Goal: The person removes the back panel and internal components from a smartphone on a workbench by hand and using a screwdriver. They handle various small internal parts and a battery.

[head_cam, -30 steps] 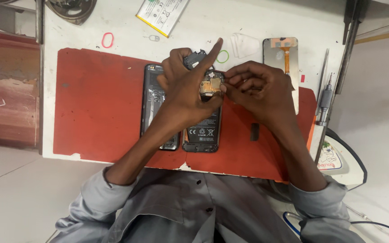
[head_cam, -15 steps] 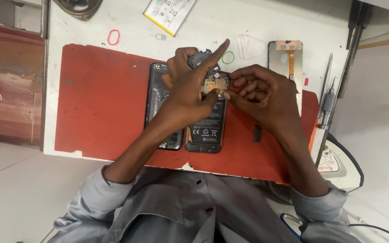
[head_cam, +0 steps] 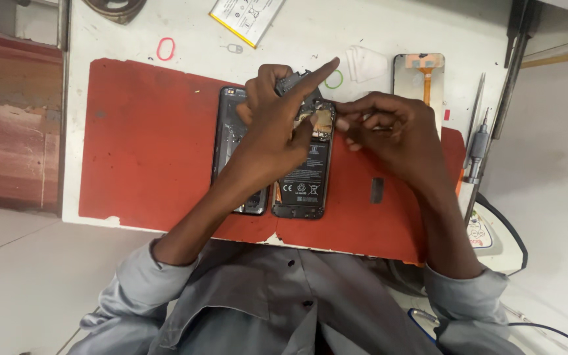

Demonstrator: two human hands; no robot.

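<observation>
I see the opened phone [head_cam: 304, 174] lying on the red mat [head_cam: 146, 138] on the table [head_cam: 297, 39] | left hand [head_cam: 274, 128] presses on its upper part, forefinger stretched out, gripping nothing I can make out | right hand [head_cam: 396, 128] pinched at the phone's top edge, what it grips is hidden | back cover [head_cam: 231, 131] just left of the phone | screwdriver [head_cam: 476, 148] at the mat's right edge.

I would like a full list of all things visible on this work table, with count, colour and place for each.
Opened phone: 1, black, battery showing, mat centre.
Back cover: 1, dark, left of phone.
Mat: 1, red, on table.
Table: 1, white.
Spare battery: 1, white and yellow, top edge.
Screen panel: 1, dark with orange ribbon, top right.
Red ring: 1, above mat.
Green ring: 1, above phone.
Screwdriver: 1, grey, right edge.
Left hand: on phone top.
Right hand: fingertips at phone's upper part.
</observation>
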